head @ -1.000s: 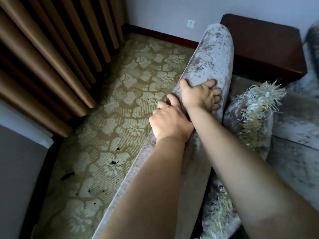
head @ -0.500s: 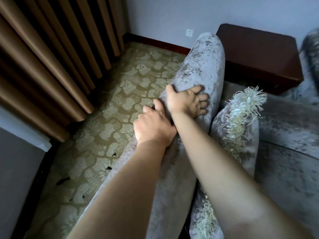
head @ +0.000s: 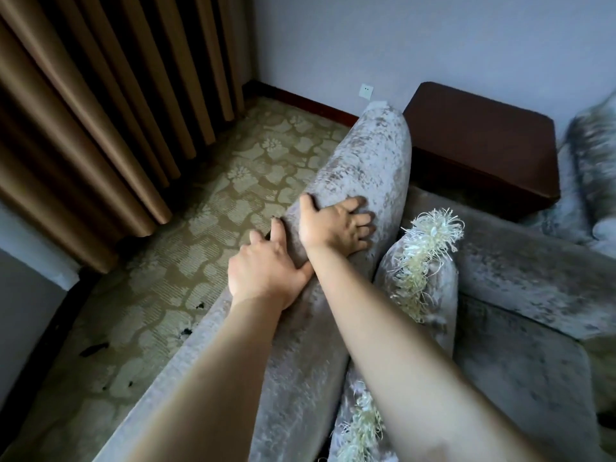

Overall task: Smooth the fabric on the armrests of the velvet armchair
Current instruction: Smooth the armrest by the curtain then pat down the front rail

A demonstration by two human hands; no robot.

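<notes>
Both hands sit lower and further left in the frame than half a second ago. The right fingers (head: 359, 203) have fanned wider and press flat on the velvet armrest (head: 366, 155), which runs from bottom left up to centre. The right hand (head: 333, 228) lies on its top. Just below, the left hand (head: 266, 275) drops its fingers over the outer edge, so its grip cannot be told; its thumb is beside the right wrist. A fringed cushion (head: 423, 281) leans at the armrest's right side.
</notes>
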